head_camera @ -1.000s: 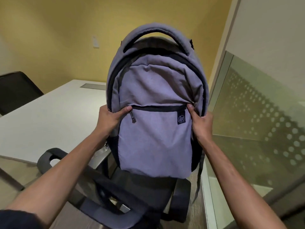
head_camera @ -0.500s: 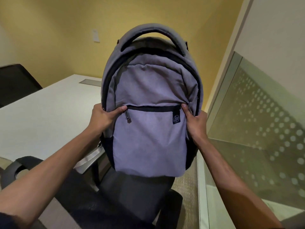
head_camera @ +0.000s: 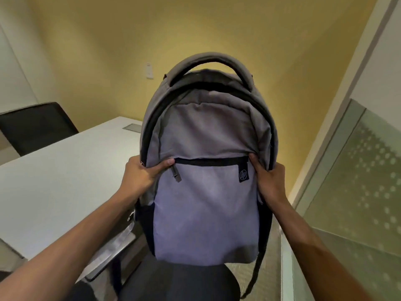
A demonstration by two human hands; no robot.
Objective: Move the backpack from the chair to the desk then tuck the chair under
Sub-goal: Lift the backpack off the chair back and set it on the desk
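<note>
Backpack [head_camera: 206, 192], head view: grey-lilac, upright, long axis vertical w/ the top carry handle [head_camera: 209, 64] up and the base down, just above or grazing the dark chair seat [head_camera: 180, 279]; can't tell if there's a gap.

Left hand [head_camera: 143, 172] clamps the bag's left flank at the front-pocket zip line, thumb laid across the front panel beside the zip pull [head_camera: 176, 175], other fingers wrapped behind and hidden. Right hand [head_camera: 270, 179] mirrors it on the right flank, thumb pressing a fold of fabric near the small logo tag [head_camera: 243, 175], rest of the fingers out of sight behind. Both closed tight on the bag, roughly level w/ each other, so the load looks evenly shared.

Key relation: white desk [head_camera: 65, 181] lies to the left of both hands and somewhat beyond the left one. Its near edge passes just under the left forearm, so the left hand is the nearer one. Judging from that, the coming move is a sideways swing leftward w/ the bag kept upright, right hand pushing and left leading. Base likely needs to clear the desk edge, and a dangling strap [head_camera: 256, 276] below the right hand could snag on the chair.

Second black chair [head_camera: 36, 124] sits at the desk's far side, well away from both hands. Frosted glass partition [head_camera: 358, 181] is close on the right-hand side, so little room that way.
</note>
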